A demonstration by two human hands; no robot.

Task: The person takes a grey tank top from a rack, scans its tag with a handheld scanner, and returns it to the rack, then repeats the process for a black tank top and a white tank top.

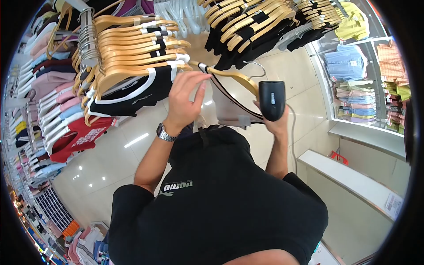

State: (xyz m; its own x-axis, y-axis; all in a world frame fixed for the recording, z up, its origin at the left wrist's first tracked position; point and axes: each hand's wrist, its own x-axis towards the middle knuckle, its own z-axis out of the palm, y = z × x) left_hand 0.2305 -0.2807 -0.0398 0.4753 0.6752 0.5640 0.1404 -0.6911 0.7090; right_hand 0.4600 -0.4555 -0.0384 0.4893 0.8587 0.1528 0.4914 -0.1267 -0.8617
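My left hand [186, 93], with a metal watch [163, 132] at its wrist, is raised beside the near end of a hanging row. Its thumb and fingers are apart, with nothing held between them. In my right hand [277, 123] is a black handheld scanner [272, 99] with a cable. A wooden hanger [236, 76] carrying a light garment with dark edging [229, 108] reaches behind the scanner. The scanner hides whether my right fingers also hold this hanger. My left fingertips are close to the hanger's left arm; contact is unclear.
Black tops with white trim [145, 95] hang on wooden hangers at the upper left. More hangers [251, 26] are at the top. Colored clothes fill racks on the left and right. A white ledge [349, 181] runs along the lower right, above the shiny tiled floor [106, 161].
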